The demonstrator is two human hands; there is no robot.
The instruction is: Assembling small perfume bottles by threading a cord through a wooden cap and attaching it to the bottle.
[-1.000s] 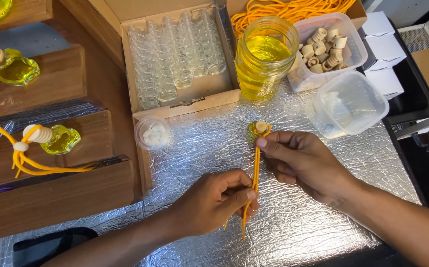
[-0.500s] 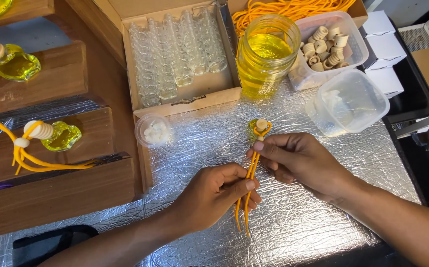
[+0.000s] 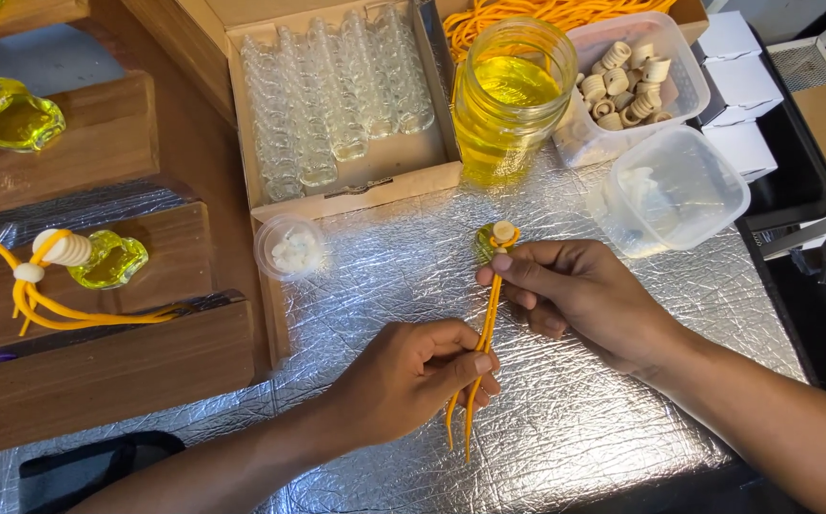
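My right hand (image 3: 580, 295) holds a small glass bottle (image 3: 492, 242) filled with yellow liquid and topped by a wooden cap, over the silver foil mat (image 3: 413, 276). An orange cord (image 3: 482, 333) is looped around the bottle's neck and runs down toward me. My left hand (image 3: 413, 376) pinches the cord's two strands between thumb and fingers, and the loose ends hang below it. The cord is stretched nearly straight between both hands.
A cardboard box of empty small glass bottles (image 3: 337, 86) stands at the back, beside a jar of yellow liquid (image 3: 508, 95), a tub of wooden caps (image 3: 632, 81), a clear tub (image 3: 675, 190) and a small round dish (image 3: 289, 247). Finished bottles (image 3: 99, 257) rest on wooden steps (image 3: 99, 371) at left.
My left hand has slid down the orange cord toward me and drawn it straighter. My right hand and the bottle have stayed almost still.
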